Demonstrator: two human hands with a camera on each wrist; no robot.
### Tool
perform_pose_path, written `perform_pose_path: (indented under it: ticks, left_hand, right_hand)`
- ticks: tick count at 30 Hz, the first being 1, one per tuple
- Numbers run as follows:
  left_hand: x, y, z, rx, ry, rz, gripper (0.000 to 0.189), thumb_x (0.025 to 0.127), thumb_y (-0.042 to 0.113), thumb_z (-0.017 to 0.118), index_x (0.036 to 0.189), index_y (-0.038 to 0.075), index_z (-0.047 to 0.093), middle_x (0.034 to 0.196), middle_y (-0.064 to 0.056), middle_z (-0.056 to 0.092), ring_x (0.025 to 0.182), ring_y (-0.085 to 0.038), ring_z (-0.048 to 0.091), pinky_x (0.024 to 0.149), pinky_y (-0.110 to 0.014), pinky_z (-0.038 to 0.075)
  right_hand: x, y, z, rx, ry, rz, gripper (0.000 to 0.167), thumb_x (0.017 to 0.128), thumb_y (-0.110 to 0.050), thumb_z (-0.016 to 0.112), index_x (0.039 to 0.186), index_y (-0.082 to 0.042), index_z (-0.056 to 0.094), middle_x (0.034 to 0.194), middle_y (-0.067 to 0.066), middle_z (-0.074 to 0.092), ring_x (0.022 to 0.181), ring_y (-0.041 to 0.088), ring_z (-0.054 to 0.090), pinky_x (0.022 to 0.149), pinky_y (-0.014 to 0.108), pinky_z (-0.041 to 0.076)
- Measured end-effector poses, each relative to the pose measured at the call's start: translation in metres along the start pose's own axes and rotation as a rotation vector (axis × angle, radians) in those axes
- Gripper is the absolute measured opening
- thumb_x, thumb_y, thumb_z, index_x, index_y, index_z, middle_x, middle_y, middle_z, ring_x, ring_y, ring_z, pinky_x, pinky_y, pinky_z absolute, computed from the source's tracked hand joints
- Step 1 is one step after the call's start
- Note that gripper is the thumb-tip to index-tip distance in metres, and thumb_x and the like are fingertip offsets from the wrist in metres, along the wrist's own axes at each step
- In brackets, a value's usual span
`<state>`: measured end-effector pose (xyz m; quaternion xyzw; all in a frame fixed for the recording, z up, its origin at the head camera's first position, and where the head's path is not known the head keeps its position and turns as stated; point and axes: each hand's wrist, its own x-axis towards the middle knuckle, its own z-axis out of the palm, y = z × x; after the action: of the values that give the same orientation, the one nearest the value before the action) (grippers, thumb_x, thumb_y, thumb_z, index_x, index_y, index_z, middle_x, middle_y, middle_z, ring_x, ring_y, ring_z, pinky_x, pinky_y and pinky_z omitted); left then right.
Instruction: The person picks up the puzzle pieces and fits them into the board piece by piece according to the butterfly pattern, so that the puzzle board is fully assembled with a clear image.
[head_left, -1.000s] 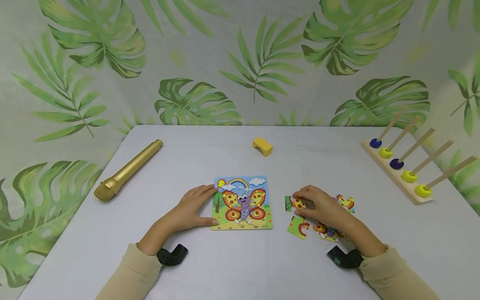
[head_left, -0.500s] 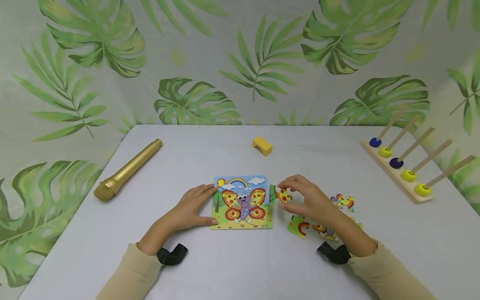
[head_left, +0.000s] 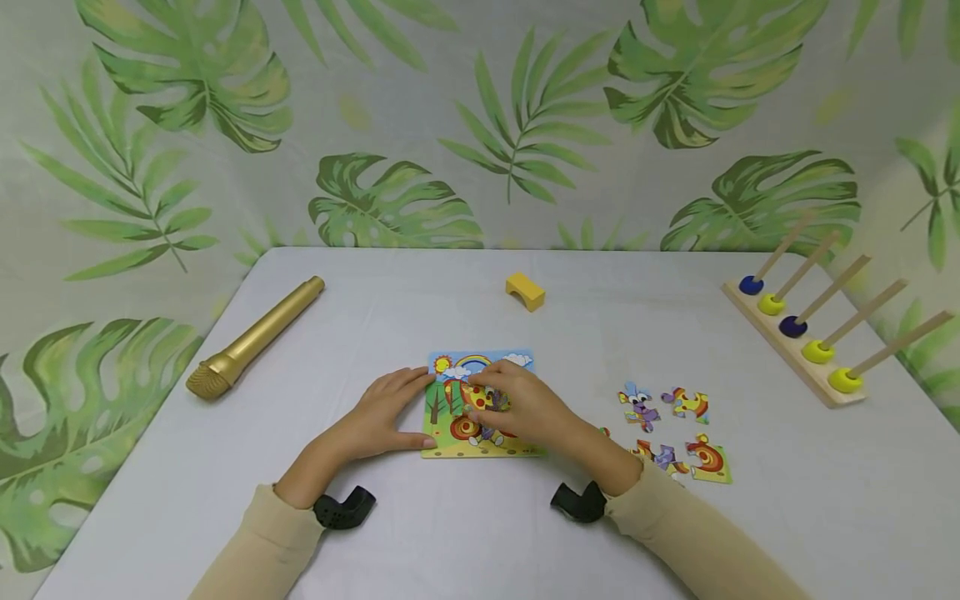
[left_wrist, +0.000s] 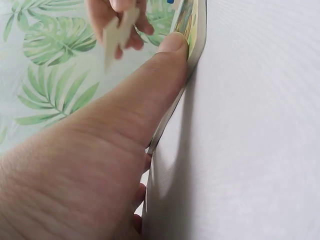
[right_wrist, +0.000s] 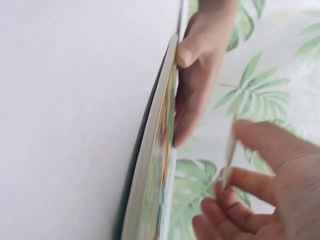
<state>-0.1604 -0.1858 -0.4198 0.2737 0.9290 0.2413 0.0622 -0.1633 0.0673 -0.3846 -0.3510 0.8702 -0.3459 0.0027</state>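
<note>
The right hand (head_left: 528, 408) pinches a jigsaw piece (head_left: 478, 401) above the butterfly puzzle board (head_left: 480, 451); that thin edge hold could slip. The left hand (head_left: 378, 421), fingers spread, touches the board's left edge; uneven pressure could skew it.

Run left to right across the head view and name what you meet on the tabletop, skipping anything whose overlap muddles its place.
Gold microphone → left hand → puzzle board → loose puzzle pieces → wooden peg stand.
</note>
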Motion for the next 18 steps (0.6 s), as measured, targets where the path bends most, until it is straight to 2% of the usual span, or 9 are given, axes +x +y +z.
perform_pose_path:
  ticks: [6, 13, 18]
  left_hand:
    - [0.0, -0.001, 0.001, 0.007, 0.012, 0.017, 0.091, 0.07, 0.06, 0.064, 0.141, 0.013, 0.031, 0.145, -0.005, 0.024, 0.131, -0.027, 0.018, 0.104, -0.048, 0.012]
    - [0.0, 0.0, 0.0, 0.005, 0.038, 0.046, 0.088, 0.07, 0.057, 0.066, 0.139, 0.011, 0.035, 0.144, -0.006, 0.027, 0.13, -0.028, 0.02, 0.103, -0.048, 0.013]
    - [0.001, 0.0, 0.0, -0.004, 0.049, 0.064, 0.079, 0.07, 0.056, 0.067, 0.135, 0.019, 0.042, 0.142, -0.004, 0.03, 0.13, -0.026, 0.022, 0.103, -0.048, 0.013]
  right_hand:
    - [0.011, 0.002, 0.019, -0.063, -0.041, 0.1, 0.043, 0.08, -0.03, 0.068, 0.115, -0.007, 0.059, 0.11, 0.002, 0.055, 0.1, 0.013, 0.05, 0.082, 0.027, 0.043]
    - [0.02, 0.004, 0.031, -0.153, -0.022, 0.09, 0.041, 0.079, -0.031, 0.069, 0.111, -0.005, 0.061, 0.109, 0.006, 0.057, 0.101, 0.021, 0.049, 0.085, 0.033, 0.041]
    - [0.022, 0.003, 0.033, -0.187, -0.02, 0.094, 0.041, 0.078, -0.033, 0.069, 0.11, -0.007, 0.062, 0.108, 0.005, 0.055, 0.098, 0.02, 0.048, 0.083, 0.033, 0.042]
